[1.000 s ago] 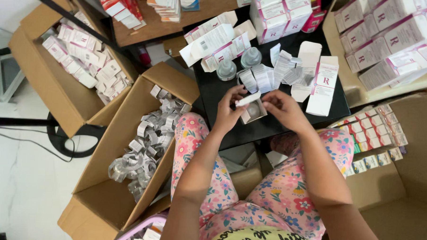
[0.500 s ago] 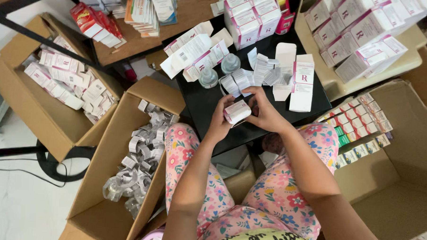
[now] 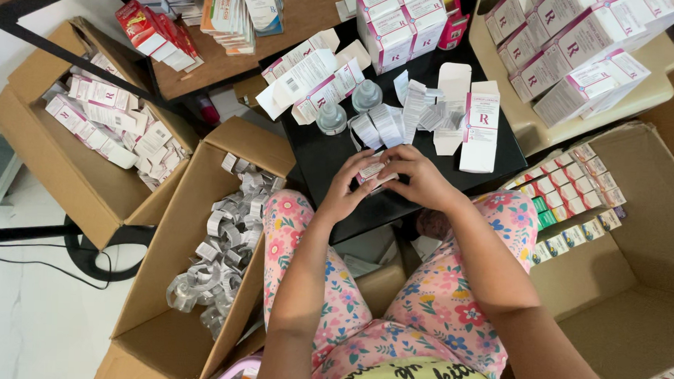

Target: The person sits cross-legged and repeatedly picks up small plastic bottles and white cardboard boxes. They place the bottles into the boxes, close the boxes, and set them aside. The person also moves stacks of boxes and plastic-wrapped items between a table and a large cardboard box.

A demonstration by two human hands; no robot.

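View from the head camera, looking down. I saw both hands meeting over the near edge of the black table (image 3: 331,156), closed together on one small carton (image 3: 372,171). The carton was white with a pink or magenta band and some dark print; only its upper face showed between the fingers, and I could not tell whether its end flap was tucked in. It lay tilted, held just above the tabletop, in front of the lap. The left hand (image 3: 346,188) gripped its near-left end with the fingers curled round it; the right hand (image 3: 419,177) covered its right end, fingers bent over the top and clamped on the card.

Just beyond the hands I noted two grey-capped bottles (image 3: 330,116) standing upright, a spread of folded white leaflets (image 3: 399,117), and a taller white carton (image 3: 479,127) lying flat on the table. To the left stood an open cardboard box (image 3: 154,303) holding loose grey-white strips (image 3: 223,230); a second cardboard box (image 3: 40,149) farther left held flattened white cartons. To the right, a box of small packs (image 3: 576,198) in rows sat beside the knee in floral trousers (image 3: 500,218).
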